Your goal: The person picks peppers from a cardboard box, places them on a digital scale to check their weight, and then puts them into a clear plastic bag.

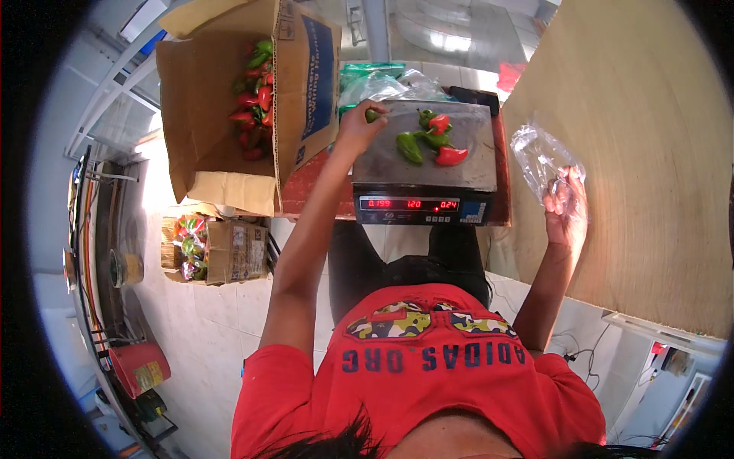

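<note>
Over the far left corner of the digital scale (474,164), my left hand (358,128) is closed on a green pepper (372,115), mostly covered by the fingers. Several peppers lie loose on the metal pan: a green pepper (409,148) nearest the hand, a red pepper (452,157) at the near right, and red and green ones behind them. The scale's red digits are lit. Off to the right, my right hand (566,203) grips a crumpled clear plastic bag (534,157), which sticks up beyond the fingers.
Left of the scale stands a big open cardboard box (306,92) with many red and green peppers (260,99). Below it, a smaller box (237,252) holds bagged peppers (193,246). Plastic bags (394,86) lie behind the scale. A wooden board (634,153) fills the right side.
</note>
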Demonstrator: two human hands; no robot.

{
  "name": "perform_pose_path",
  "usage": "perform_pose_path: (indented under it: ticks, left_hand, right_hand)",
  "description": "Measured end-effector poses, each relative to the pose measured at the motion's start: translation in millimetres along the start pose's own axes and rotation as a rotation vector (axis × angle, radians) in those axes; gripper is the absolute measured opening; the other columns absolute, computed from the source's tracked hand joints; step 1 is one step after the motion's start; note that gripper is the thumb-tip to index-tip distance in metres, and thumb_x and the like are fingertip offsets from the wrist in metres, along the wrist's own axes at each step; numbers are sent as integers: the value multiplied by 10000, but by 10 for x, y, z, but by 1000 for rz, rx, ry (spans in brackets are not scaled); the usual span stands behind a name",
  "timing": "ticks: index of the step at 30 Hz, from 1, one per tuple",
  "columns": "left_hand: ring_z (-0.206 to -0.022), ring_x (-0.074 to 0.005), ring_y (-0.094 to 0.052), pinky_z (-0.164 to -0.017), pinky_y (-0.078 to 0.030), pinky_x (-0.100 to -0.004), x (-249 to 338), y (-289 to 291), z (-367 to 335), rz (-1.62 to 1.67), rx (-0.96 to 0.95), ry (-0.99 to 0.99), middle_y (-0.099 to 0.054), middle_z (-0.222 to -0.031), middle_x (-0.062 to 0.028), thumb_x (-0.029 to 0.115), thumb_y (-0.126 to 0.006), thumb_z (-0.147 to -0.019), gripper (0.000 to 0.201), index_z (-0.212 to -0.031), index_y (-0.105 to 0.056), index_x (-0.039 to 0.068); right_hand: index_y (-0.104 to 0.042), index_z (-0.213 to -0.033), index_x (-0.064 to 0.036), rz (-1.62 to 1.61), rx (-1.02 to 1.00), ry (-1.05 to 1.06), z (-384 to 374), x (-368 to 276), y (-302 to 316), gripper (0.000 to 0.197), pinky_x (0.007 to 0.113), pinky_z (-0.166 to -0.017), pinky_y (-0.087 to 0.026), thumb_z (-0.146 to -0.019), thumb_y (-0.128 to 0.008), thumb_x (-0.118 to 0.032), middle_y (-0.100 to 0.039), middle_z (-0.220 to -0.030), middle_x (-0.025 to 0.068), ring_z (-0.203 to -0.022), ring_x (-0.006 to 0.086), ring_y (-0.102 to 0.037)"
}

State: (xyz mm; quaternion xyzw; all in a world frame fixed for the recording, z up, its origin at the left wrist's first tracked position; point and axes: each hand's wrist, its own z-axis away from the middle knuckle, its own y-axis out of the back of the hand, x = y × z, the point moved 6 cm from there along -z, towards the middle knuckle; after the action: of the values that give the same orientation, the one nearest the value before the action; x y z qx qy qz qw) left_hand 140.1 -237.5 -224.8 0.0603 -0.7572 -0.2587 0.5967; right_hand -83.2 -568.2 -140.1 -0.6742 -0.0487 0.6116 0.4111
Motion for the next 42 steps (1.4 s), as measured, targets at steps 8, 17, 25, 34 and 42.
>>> perform_pose_path:
  ticks: [8, 17, 25, 34, 42]
  left_hand:
    - [-876, -133, -593, -742, -464, -234, -459, -211, 40, 15, 214, -49, -620, -961, -101, 218, -626, -872, 252, -1041, -584, 35]
    - [-948, -290, -623, -851, -521, -391, -678, -432, 13, 1295, 97, 370, -597, -1091, -132, 192, -446, -959, 248, -1156, -522, 63]
    - [-930, -266, -639, -793, -539, -394, -270, -390, -185, 1108, -98, 323, -624, -1054, -132, 169, -514, -884, 264, -1115, -559, 48]
    - [-860, -225, -664, -736, -513, -375, 519, -768, -440, -478, -72, 35, -675, -854, -121, 302, -625, -782, 258, -934, -669, 99]
    - [-898, -280, -649, -785, -507, -382, -73, -392, -402, -707, -312, 62, -679, -904, -115, 197, -662, -711, 219, -922, -687, 147]
  right_hand:
    - [-571, -919, -39, 3, -58, 1, -4, 11, -23, 151, 206, -410, -308, -929, -564, -189, -479, -606, -11, -426, 46, -348]
    - [-554, -955, -31, -37, -12, 2, 2, -13, 83, 131, 199, -392, -295, -940, -541, -161, -516, -672, 14, -459, 64, -361]
    - [-564, -946, -47, -43, 14, -5, 15, 22, 10, 116, 199, -404, -303, -929, -558, -162, -529, -686, 1, -455, 52, -360]
    - [-571, -941, -53, -52, -41, 5, 16, -37, 149, 123, 205, -411, -307, -921, -572, -174, -534, -685, -11, -442, 46, -351]
    - [-566, -935, -43, -39, 51, 10, 51, -51, 161, 127, 207, -409, -295, -925, -564, -170, -506, -663, -9, -437, 48, -344]
